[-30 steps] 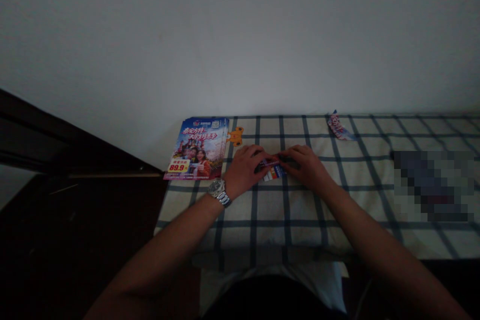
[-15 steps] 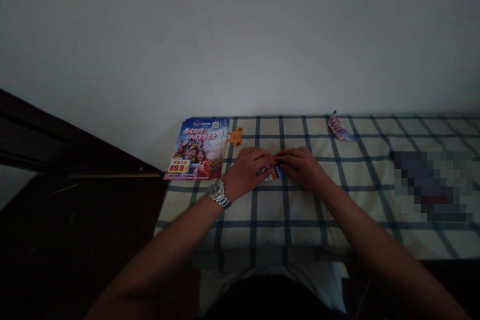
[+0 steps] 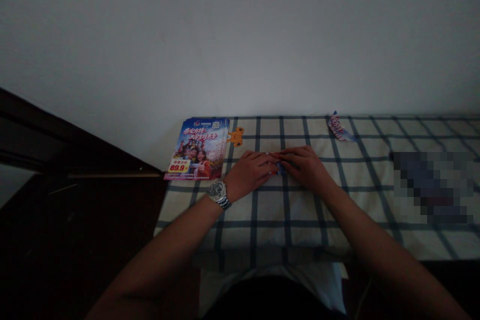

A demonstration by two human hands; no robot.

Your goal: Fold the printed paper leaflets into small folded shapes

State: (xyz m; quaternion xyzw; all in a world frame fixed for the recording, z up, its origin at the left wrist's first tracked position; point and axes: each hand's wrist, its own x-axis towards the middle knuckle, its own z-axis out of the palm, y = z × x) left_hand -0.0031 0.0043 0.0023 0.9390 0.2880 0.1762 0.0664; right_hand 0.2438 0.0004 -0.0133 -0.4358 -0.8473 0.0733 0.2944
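Note:
A small folded leaflet [image 3: 279, 169], blue and red, lies on the checked cloth with most of it hidden under my fingers. My left hand [image 3: 250, 176], with a metal watch on its wrist, lies over its left part, fingers pressed together. From the other side, my right hand [image 3: 305, 166] pinches its right end with bent fingers. The fingertips of both hands nearly meet above the paper. To the left is a stack of printed leaflets [image 3: 197, 152], fanned slightly at its right edge.
A crumpled or folded piece of printed paper [image 3: 339, 129] sits near the wall at the back right. An orange bear-like figure [image 3: 236, 136] shows beside the stack. Farther right is a dark pixelated object [image 3: 431, 187]. The white wall [image 3: 240, 40] borders the cloth's back edge.
My left hand has shifted slightly right and down over the folded leaflet, and less of the paper shows. My right hand stays almost in place.

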